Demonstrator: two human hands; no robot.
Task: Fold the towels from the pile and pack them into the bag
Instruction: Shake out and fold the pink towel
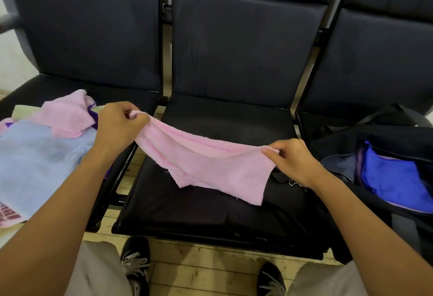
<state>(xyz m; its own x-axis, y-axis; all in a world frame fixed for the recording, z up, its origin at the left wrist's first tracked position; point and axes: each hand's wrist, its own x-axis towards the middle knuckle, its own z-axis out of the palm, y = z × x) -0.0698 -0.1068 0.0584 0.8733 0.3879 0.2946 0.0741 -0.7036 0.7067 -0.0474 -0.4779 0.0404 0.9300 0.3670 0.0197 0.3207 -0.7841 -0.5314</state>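
Item in hand: one pink towel (206, 164), stretched out over the middle seat (210, 206) and sagging in between, its lower edge hanging down onto the cushion. Step, as I read it: the fold of this towel is just beginning — it is spread, not yet doubled. Next move, by my judgement, calls for bringing the two held corners together or laying the cloth flat on the seat, keeping the edges matched; the ragged hem may make alignment loose. Grip, left hand (119, 127): fingers and thumb curled, pinching the towel's far-left corner. Grip, right hand (290, 157): thumb and fingers closed on the near-right corner, cloth bunched under the thumb. Neither hand touches the seat, as far as I can tell. Stock remaining: the pile (46, 141) on the left seat — a pale blue towel under a crumpled pink one, a purple edge showing between them. Destination: the dark bag (351, 141) on the right, open, with a blue towel (393, 178) already inside.
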